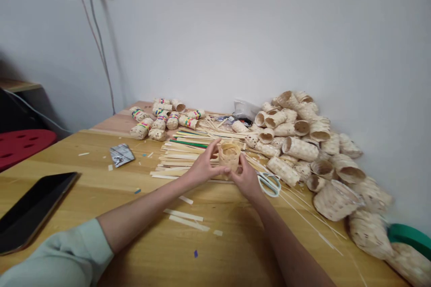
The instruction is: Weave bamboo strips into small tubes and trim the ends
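Note:
A small woven bamboo basket (229, 156) is held up between my two hands, its open mouth tilted toward me. My left hand (208, 163) grips its left side, with the thumb along the bottom. On the right side, my right hand (245, 174) closes its fingers and thumb on the wall. Behind and left of the basket lie flat bamboo strips (178, 159), with a few green ones (188, 143) among them. Pale-handled scissors (270, 183) rest just right of my right hand, their blades partly hidden.
Many plain woven baskets (301, 147) are piled along the right. Baskets with coloured bands (160, 121) stand at the back left. A tablet (33, 210), a silver packet (121, 155), loose strip offcuts (188, 222) and green tape (411, 240) lie on the wooden table (141, 233).

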`<control>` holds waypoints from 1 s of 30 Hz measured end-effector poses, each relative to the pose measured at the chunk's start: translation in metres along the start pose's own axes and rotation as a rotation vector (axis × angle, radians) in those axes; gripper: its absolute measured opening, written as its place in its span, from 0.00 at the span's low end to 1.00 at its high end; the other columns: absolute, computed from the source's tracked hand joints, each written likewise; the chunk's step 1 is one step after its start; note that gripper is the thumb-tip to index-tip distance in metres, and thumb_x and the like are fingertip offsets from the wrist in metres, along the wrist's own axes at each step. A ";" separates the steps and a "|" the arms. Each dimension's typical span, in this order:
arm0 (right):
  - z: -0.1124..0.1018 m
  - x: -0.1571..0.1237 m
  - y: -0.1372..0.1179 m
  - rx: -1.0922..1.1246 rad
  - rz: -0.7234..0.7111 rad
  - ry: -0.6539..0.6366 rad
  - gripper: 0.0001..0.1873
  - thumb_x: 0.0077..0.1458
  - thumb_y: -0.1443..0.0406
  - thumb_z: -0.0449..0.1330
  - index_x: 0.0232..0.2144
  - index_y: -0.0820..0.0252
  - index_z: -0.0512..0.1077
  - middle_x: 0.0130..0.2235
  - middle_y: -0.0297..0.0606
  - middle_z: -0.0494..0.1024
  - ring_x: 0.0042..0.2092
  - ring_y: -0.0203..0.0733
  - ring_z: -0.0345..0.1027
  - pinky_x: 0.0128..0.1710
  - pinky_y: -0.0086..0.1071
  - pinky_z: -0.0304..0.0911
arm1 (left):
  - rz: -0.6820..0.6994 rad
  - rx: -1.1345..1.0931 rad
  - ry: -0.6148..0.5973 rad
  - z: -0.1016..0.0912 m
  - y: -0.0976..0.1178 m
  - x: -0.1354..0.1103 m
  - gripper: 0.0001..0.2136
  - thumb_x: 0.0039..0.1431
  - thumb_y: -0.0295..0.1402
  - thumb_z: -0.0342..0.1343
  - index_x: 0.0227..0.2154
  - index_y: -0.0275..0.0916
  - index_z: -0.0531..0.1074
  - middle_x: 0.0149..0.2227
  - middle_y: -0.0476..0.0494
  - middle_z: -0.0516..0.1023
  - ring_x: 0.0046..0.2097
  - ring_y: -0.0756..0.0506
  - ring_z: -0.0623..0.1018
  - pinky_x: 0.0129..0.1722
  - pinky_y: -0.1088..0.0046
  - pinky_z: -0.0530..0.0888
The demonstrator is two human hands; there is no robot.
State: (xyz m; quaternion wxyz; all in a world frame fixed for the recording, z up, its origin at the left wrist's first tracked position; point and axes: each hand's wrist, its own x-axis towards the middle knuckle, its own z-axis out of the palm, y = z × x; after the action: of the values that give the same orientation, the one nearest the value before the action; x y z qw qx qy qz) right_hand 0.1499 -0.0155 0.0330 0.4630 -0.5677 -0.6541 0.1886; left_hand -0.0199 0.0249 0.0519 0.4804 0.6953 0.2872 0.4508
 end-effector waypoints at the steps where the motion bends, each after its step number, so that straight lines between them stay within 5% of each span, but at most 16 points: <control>1: 0.001 -0.001 -0.001 -0.016 -0.008 -0.017 0.26 0.46 0.54 0.63 0.47 0.55 0.67 0.44 0.40 0.76 0.44 0.51 0.69 0.44 0.40 0.61 | -0.041 -0.081 -0.002 0.001 -0.003 0.001 0.45 0.42 0.38 0.66 0.63 0.38 0.51 0.56 0.33 0.68 0.53 0.38 0.72 0.52 0.61 0.70; 5: 0.006 -0.005 -0.005 -0.020 -0.059 -0.099 0.25 0.50 0.57 0.62 0.51 0.54 0.66 0.46 0.41 0.75 0.45 0.50 0.68 0.44 0.39 0.61 | -0.116 -0.207 -0.013 0.002 -0.013 0.003 0.43 0.41 0.38 0.66 0.60 0.38 0.53 0.54 0.35 0.70 0.51 0.40 0.74 0.51 0.63 0.71; 9: 0.007 -0.005 -0.002 -0.013 -0.037 -0.199 0.26 0.51 0.55 0.62 0.52 0.55 0.66 0.48 0.40 0.75 0.48 0.49 0.68 0.47 0.40 0.61 | -0.068 0.042 0.038 0.001 -0.019 0.002 0.38 0.42 0.41 0.65 0.57 0.38 0.58 0.55 0.36 0.69 0.53 0.38 0.72 0.54 0.59 0.69; 14: 0.006 -0.001 0.008 0.393 -0.039 -0.316 0.38 0.51 0.50 0.61 0.60 0.53 0.55 0.56 0.40 0.69 0.53 0.45 0.66 0.50 0.36 0.62 | -0.050 0.204 0.064 -0.002 -0.029 -0.003 0.36 0.46 0.43 0.61 0.58 0.42 0.56 0.57 0.37 0.66 0.52 0.39 0.73 0.51 0.58 0.72; 19: 0.006 -0.001 0.010 0.471 0.028 -0.300 0.33 0.55 0.47 0.55 0.59 0.54 0.59 0.57 0.40 0.68 0.56 0.44 0.63 0.53 0.37 0.61 | -0.075 0.251 0.111 0.000 -0.036 -0.011 0.33 0.45 0.44 0.61 0.55 0.43 0.58 0.54 0.39 0.68 0.50 0.40 0.75 0.47 0.60 0.75; 30: 0.012 -0.006 0.008 0.376 -0.011 -0.273 0.24 0.55 0.54 0.58 0.53 0.53 0.66 0.49 0.36 0.74 0.48 0.44 0.69 0.47 0.37 0.65 | 0.005 0.306 0.101 0.002 -0.036 -0.016 0.32 0.48 0.44 0.59 0.56 0.43 0.57 0.56 0.37 0.68 0.52 0.39 0.74 0.50 0.59 0.73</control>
State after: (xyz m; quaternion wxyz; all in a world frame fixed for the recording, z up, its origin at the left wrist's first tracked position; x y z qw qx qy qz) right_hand 0.1436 -0.0150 0.0187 0.4689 -0.4371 -0.6672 0.3794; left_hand -0.0236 0.0243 0.0131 0.3528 0.7376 0.3744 0.4375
